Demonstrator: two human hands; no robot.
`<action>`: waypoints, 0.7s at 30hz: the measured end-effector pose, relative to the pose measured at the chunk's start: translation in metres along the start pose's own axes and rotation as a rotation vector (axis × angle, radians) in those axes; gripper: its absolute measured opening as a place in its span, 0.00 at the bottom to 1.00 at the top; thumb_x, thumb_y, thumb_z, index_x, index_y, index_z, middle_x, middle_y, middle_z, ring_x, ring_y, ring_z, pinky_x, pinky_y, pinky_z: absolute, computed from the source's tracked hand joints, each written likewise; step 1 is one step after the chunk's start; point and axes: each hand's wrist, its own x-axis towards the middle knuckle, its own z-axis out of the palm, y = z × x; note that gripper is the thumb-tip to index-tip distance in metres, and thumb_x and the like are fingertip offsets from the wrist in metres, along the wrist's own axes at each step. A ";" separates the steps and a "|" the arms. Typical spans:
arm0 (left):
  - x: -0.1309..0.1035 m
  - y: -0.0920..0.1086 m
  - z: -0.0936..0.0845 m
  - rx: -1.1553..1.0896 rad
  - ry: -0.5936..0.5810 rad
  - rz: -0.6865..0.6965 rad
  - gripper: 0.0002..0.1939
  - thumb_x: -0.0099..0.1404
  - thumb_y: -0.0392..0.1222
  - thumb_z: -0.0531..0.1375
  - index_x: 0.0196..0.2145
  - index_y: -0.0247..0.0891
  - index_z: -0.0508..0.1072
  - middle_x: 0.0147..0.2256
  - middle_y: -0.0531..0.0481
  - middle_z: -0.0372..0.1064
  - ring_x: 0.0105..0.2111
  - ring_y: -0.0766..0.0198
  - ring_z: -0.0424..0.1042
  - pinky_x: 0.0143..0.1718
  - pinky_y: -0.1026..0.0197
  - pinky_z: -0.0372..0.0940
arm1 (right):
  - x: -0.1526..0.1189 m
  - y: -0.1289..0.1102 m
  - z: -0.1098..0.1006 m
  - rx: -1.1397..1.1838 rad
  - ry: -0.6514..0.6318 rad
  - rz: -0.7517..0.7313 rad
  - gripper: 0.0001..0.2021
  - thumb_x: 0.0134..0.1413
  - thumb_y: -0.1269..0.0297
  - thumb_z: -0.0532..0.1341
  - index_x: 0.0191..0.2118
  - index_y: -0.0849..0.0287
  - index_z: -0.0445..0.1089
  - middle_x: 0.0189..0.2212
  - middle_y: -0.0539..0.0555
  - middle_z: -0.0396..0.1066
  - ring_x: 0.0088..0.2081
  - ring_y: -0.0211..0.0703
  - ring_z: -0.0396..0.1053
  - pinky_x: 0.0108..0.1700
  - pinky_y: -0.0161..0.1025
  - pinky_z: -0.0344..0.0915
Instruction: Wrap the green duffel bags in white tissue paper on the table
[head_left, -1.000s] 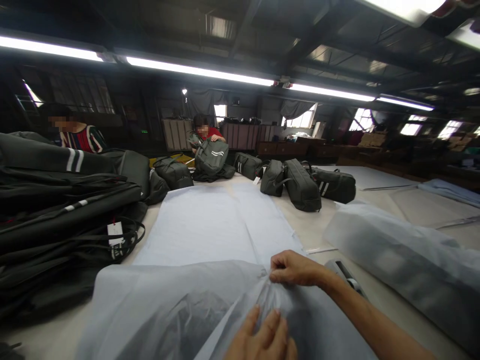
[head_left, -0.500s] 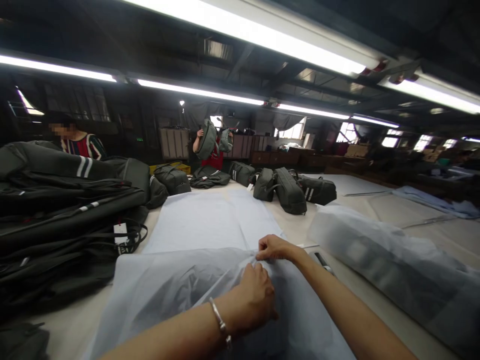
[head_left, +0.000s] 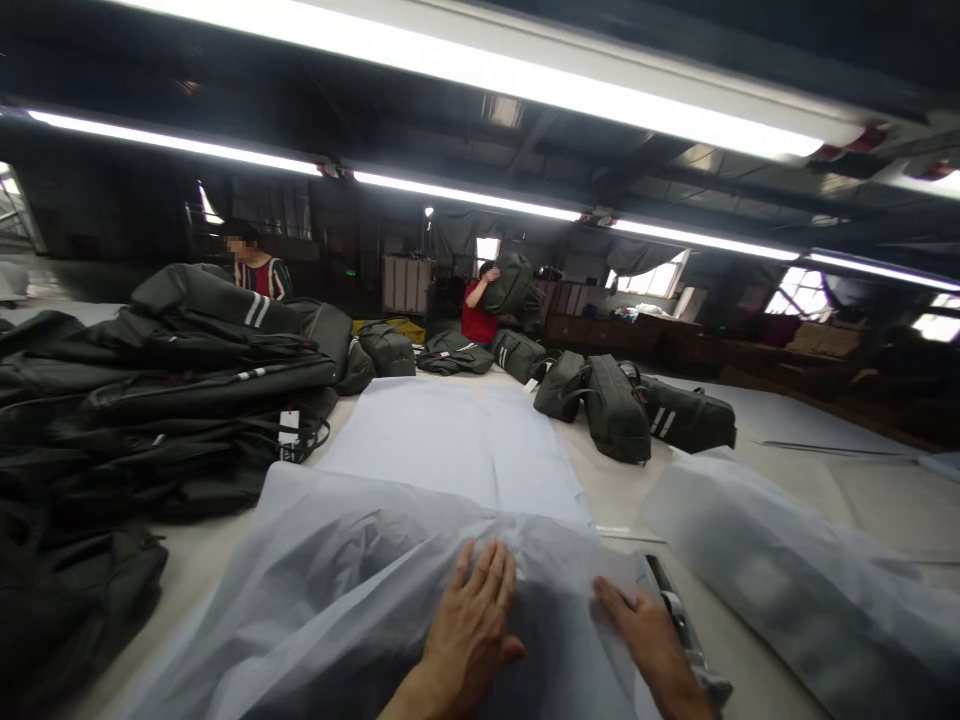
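Note:
A translucent plastic bag [head_left: 330,560] lies in front of me, with a dark item showing faintly through it. My left hand [head_left: 472,625] rests on top of the bag, fingers stretched out and empty. At the bag's right edge, my right hand [head_left: 652,645] has its fingers closed on the plastic. Partly hidden behind that hand is a grey and black device [head_left: 679,610], apparently a tape dispenser. Flat white plastic sheets [head_left: 450,430] extend beyond the bag along the table.
Dark green bags are heaped [head_left: 187,390] on the left, one with a white tag [head_left: 289,427]. Several more bags [head_left: 615,405] stand at the far side. A plastic-wrapped bag [head_left: 787,570] lies to the right. Across the table, one person [head_left: 478,315] lifts a bag; another [head_left: 262,275] is farther left.
My left hand has gone from curled to flat on the plastic. My right hand has moved from the bag's gathered top down to its right edge. The view has turned left.

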 end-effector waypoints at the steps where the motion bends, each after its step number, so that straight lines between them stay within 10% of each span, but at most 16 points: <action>1: -0.002 -0.001 -0.002 -0.008 0.026 0.002 0.41 0.64 0.60 0.60 0.66 0.38 0.54 0.66 0.40 0.51 0.66 0.48 0.50 0.66 0.40 0.51 | -0.001 0.006 0.006 0.021 0.026 0.023 0.28 0.48 0.36 0.53 0.37 0.56 0.72 0.31 0.57 0.77 0.38 0.57 0.74 0.41 0.44 0.69; 11: -0.001 0.001 -0.018 0.071 0.051 -0.034 0.36 0.60 0.48 0.67 0.63 0.43 0.59 0.65 0.47 0.55 0.65 0.48 0.54 0.63 0.40 0.58 | 0.030 0.027 0.009 0.236 0.002 0.015 0.28 0.48 0.32 0.52 0.29 0.55 0.68 0.27 0.52 0.74 0.36 0.50 0.72 0.37 0.39 0.67; 21: -0.005 -0.010 0.001 0.194 0.168 -0.026 0.30 0.65 0.51 0.62 0.62 0.51 0.60 0.66 0.49 0.53 0.66 0.46 0.52 0.62 0.38 0.55 | 0.050 0.156 -0.116 -0.001 0.343 0.170 0.15 0.32 0.46 0.60 0.24 0.51 0.72 0.29 0.57 0.76 0.40 0.59 0.71 0.40 0.46 0.66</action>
